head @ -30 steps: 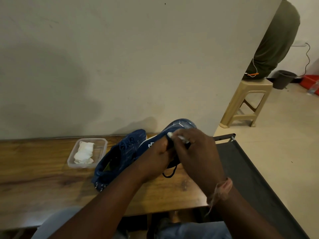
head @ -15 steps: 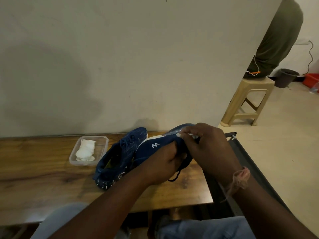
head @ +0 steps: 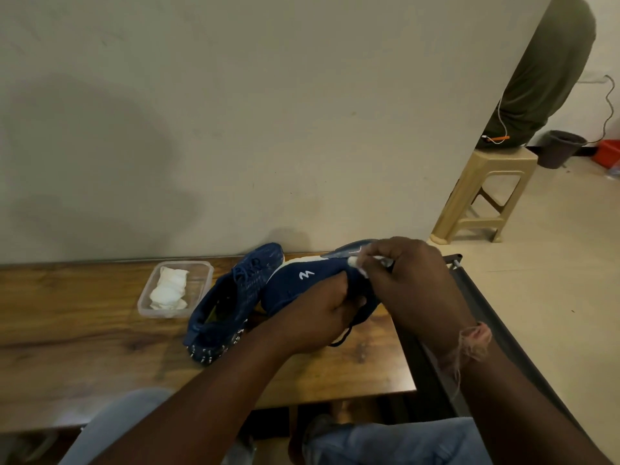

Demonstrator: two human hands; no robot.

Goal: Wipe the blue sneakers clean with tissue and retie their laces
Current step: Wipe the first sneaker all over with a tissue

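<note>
- Held sneaker (head: 302, 286): dark blue knit, white zigzag logo on its side, no readable text, tipped on its side above the bench (head: 84, 330) near its right edge.
- Left hand (head: 322, 313) gripped its upper; black lace (head: 349, 330) dangled below.
- Right hand (head: 412, 280) pinched white tissue (head: 355, 263) against the shoe.
- Second sneaker (head: 231, 300) lay just left, touching it.
- Clear tub (head: 201, 273) with tissues sat nearby left.
</note>
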